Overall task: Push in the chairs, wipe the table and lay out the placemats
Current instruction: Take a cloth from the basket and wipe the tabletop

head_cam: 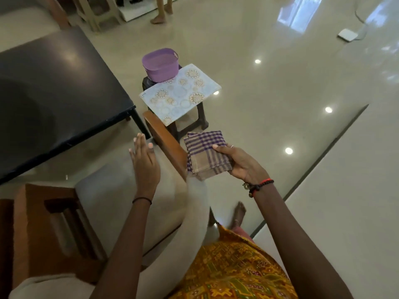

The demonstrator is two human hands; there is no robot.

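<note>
My right hand [239, 161] holds a folded purple-and-beige checked cloth [206, 154] above the wooden arm of a cushioned chair [121, 197]. My left hand [144, 167] hovers open, fingers straight, over the chair's pale seat and holds nothing. The dark, glossy table [54, 100] stands at the left, just beyond the chair. A pale blue placemat [180, 93] with gold flower rings lies on a small dark stool [194, 121] past the chair arm, hanging over the stool's edges.
A purple plastic basket [160, 63] sits on the far end of the stool, partly on the placemat. Another person's bare feet [162, 17] stand at the top. A white box with a cable [347, 35] lies on the shiny floor at top right.
</note>
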